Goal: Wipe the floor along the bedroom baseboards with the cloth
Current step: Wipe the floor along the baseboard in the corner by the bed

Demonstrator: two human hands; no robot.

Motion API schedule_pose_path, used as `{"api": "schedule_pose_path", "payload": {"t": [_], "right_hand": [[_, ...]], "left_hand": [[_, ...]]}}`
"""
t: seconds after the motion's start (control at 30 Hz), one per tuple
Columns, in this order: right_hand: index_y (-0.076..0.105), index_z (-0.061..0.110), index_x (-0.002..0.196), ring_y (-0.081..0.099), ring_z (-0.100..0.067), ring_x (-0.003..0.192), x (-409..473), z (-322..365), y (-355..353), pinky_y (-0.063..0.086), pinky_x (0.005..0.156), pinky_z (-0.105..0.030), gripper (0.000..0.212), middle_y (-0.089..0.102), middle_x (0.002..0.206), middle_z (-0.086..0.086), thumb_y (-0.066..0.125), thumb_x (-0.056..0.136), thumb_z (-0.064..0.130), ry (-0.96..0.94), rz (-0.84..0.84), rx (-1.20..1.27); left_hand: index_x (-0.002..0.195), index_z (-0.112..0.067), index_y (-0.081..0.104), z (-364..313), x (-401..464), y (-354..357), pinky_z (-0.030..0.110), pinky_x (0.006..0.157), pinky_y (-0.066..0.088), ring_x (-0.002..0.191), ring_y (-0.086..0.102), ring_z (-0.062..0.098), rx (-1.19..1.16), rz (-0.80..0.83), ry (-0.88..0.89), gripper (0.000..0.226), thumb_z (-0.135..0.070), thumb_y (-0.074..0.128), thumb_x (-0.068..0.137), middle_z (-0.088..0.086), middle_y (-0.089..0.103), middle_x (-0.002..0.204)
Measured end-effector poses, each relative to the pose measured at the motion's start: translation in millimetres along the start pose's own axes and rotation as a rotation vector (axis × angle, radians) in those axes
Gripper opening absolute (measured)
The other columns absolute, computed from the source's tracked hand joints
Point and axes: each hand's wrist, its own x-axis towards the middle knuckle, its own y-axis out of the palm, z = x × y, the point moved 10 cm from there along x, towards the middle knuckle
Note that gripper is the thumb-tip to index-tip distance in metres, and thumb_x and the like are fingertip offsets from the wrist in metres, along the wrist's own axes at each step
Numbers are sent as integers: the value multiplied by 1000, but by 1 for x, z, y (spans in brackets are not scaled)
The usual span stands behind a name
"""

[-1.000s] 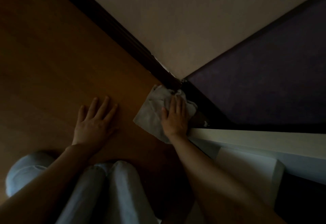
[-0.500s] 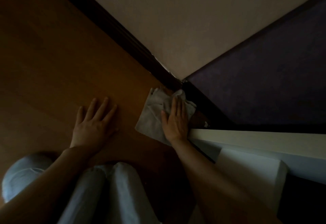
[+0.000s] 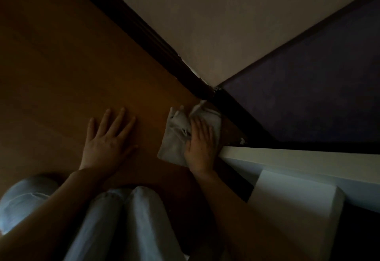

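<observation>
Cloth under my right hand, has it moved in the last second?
Yes, slightly. The cloth has slid back from the baseboard corner toward the person, bunching more under the right hand.

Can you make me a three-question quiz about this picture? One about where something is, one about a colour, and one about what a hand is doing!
1. Where is the cloth?
A. On the floor near the corner
B. On the person's knee
C. On the white furniture

2. What colour is the baseboard?
A. White
B. Dark
C. Yellow

3. What is the left hand doing?
A. Holding the cloth
B. Making a fist
C. Lying flat on the floor

Answers: A, the cloth lies where the walls meet; B, it looks almost black; C, its fingers are spread on the wood, while the right hand presses the cloth.
</observation>
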Motion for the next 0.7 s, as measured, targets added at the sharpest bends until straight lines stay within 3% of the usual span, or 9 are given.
{"api": "schedule_pose_path", "payload": {"t": [0.07,0.13,0.23,0.33,0.43,0.57,0.7], "right_hand": [[41,20,144,27,-23,144,-5,2,1,14,119,-50,60,37,152,-6,47,84,22,-55,11,-112],[42,23,143,22,-27,145,-8,-5,-8,10,118,-52,60,31,155,-10,33,84,30,105,-49,-85],[22,25,152,7,-23,148,-11,-15,-1,-1,119,-47,71,13,161,-7,10,89,55,401,-13,154],[9,28,154,-3,-21,149,3,-19,17,-5,118,-51,77,4,162,-6,5,88,67,518,79,244],[4,30,154,-8,-24,148,11,-16,27,-4,117,-55,72,-3,162,-7,11,93,68,504,112,137],[7,33,154,-2,-26,149,-4,-15,19,1,118,-52,66,3,162,-6,12,95,62,319,32,10],[8,32,154,0,-25,149,-2,-25,19,3,118,-52,67,5,162,-6,6,93,60,403,21,13]], "left_hand": [[151,-24,32,0,0,0,66,108,19,144,19,39,-1,-5,3,73,-62,27,88,10,24,159],[151,-23,32,-1,0,-2,66,108,19,144,20,40,-4,-8,9,73,-61,28,88,11,25,158],[150,-21,33,-1,-1,-2,67,107,21,143,22,41,-4,-8,9,73,-61,27,89,12,26,157],[151,-22,31,0,-1,-1,67,108,21,144,20,40,8,-2,9,74,-61,27,89,11,24,158],[152,-23,29,0,-1,1,66,110,19,145,18,39,9,1,12,74,-62,26,89,10,23,159],[153,-25,25,2,-1,2,65,111,15,146,14,37,-1,-4,9,74,-63,26,89,9,19,160],[152,-24,28,1,-1,1,66,109,19,145,17,38,-5,-4,10,74,-61,27,89,10,22,159]]}}
